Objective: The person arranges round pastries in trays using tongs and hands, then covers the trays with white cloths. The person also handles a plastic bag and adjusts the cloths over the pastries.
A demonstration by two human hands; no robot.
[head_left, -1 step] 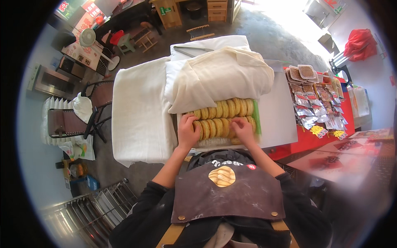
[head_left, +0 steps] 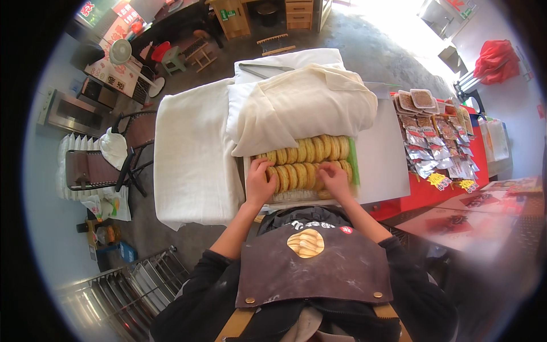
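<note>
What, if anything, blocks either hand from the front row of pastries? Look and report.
Nothing visible does. The left hand is at the left end of the front row, the right hand nearer its right end. The cream cloth lies farther back.

My view comes from the left of two fisheye cameras on my head, aimed steeply down past my brown apron [head_left: 316,273] to my fingers [head_left: 326,167], near below, over the bench [head_left: 386,165]. It also takes in floor [head_left: 379,62] farther off, straight edges bending toward its dark round rim.
</note>
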